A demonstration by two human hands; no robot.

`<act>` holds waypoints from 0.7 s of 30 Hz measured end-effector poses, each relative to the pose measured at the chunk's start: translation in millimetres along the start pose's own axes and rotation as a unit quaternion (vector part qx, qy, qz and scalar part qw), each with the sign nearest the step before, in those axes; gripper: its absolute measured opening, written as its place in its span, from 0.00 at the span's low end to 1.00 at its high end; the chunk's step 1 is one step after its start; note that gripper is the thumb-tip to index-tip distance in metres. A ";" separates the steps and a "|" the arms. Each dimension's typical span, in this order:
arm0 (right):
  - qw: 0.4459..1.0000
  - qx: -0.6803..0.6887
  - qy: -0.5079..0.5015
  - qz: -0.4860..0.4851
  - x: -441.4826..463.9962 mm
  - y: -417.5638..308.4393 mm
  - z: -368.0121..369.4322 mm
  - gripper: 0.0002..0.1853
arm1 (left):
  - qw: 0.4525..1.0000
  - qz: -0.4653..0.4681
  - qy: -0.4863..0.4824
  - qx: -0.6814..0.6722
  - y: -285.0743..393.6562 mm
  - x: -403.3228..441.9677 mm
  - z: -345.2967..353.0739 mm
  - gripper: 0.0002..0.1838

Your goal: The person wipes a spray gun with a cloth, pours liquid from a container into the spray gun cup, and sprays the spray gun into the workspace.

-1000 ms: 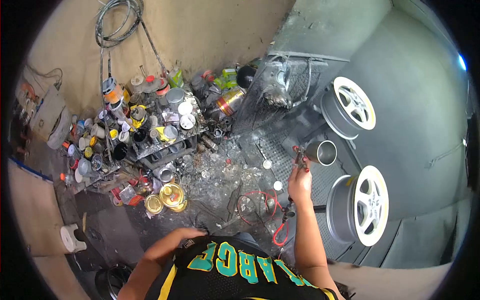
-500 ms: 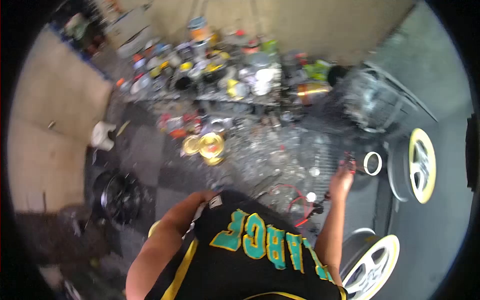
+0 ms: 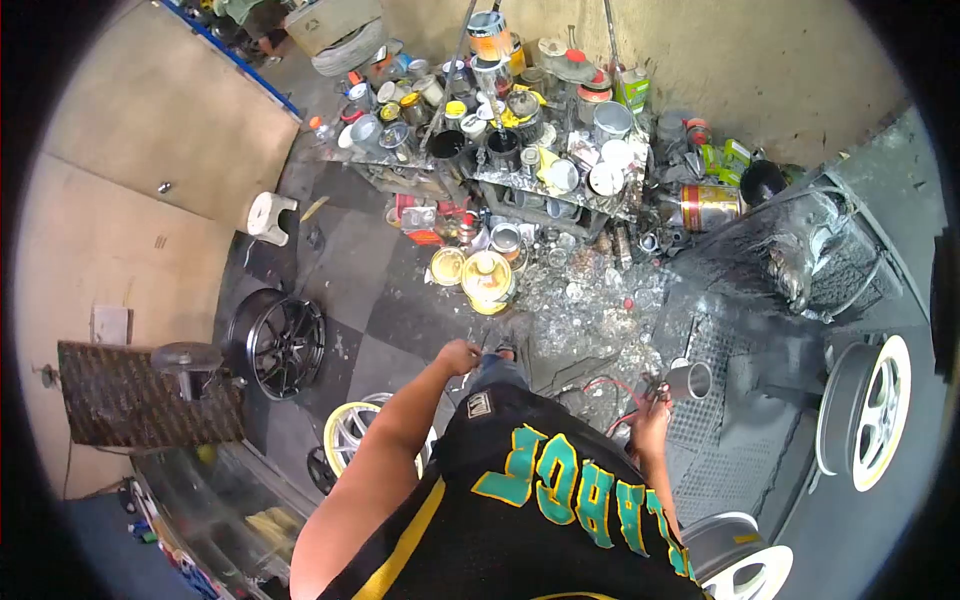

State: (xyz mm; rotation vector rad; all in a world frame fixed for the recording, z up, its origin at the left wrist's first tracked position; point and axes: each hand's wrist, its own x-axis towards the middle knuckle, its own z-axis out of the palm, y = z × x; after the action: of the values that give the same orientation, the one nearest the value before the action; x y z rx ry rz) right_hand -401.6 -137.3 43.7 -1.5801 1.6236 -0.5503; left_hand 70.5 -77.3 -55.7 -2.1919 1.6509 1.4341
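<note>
My right hand (image 3: pixel 650 418) is wrapped round a spray gun (image 3: pixel 662 392) with a grey cup (image 3: pixel 690 381) on its far side. A red hose (image 3: pixel 612 382) loops near that hand. My left hand (image 3: pixel 459 357) hangs beside my left leg, its fingers curled; whether anything is in them is too small to tell. To the right stands a grey wheel rim with a white face (image 3: pixel 882 412). Another rim (image 3: pixel 748 572) shows at the bottom, right of my body.
A bench crowded with paint cans (image 3: pixel 610 120) stands ahead. Gold-lidded cans (image 3: pixel 487 277) are on the floor. At left are a white stool (image 3: pixel 271 218), a black wheel rim (image 3: pixel 285 343) and a white-spoked rim (image 3: pixel 347 432). Another person (image 3: pixel 262 22) shows far back.
The view has swung left, bringing the black rim and left wall into view. My right hand, still round the spray gun, has come lower and closer to my body.
</note>
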 end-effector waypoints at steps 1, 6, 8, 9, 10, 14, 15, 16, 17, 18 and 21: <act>0.999 0.004 -0.046 0.019 -3.4 -1.5 7.8 0.22 | 0.995 -0.027 0.047 -0.080 -0.6 9.5 -8.1 0.13; 0.994 -0.105 -0.009 -0.002 -19.1 -48.5 28.5 0.20 | 0.950 -0.149 0.128 -0.244 -10.9 83.7 -38.3 0.07; 0.983 -0.092 -0.080 0.136 -19.4 -45.6 38.9 0.23 | 0.903 -0.192 0.153 -0.353 -25.8 117.5 -45.6 0.07; 0.982 -0.136 -0.058 0.115 -22.9 -54.7 45.9 0.22 | 0.856 -0.226 0.126 -0.447 -24.3 131.5 -53.3 0.09; 0.979 -0.179 -0.036 0.093 -26.9 -64.1 53.4 0.20 | 0.800 -0.258 0.099 -0.533 -21.2 146.9 -60.3 0.12; 0.965 -0.191 -0.096 0.153 -51.5 -44.1 65.5 0.17 | 0.620 -0.322 0.063 -0.713 -39.4 216.0 -53.9 0.13; 0.964 -0.200 -0.087 0.153 -57.4 -55.2 69.2 0.17 | 0.590 -0.329 0.063 -0.734 -44.0 227.3 -52.7 0.15; 0.963 -0.208 -0.077 0.152 -63.3 -66.1 70.2 0.17 | 0.590 -0.332 0.055 -0.734 -47.3 239.5 -51.2 0.15; 0.948 -0.185 -0.126 0.227 -59.0 -84.5 67.4 0.17 | 0.532 -0.368 0.067 -0.760 -44.5 246.0 -56.0 0.16; 0.950 -0.200 -0.137 0.199 -64.2 -74.3 71.6 0.18 | 0.471 -0.403 0.079 -0.781 -45.8 255.2 -54.4 0.17; 0.925 -0.137 -0.138 0.327 -73.6 -89.2 68.5 0.21 | 0.445 -0.449 0.084 -0.770 -51.8 283.7 -43.5 0.15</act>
State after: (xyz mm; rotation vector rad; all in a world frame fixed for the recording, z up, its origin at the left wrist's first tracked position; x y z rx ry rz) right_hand -299.0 -63.1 88.7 -1.1194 1.9169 0.2541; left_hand 138.9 -286.0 -247.7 -2.5690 -1.8312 2.3006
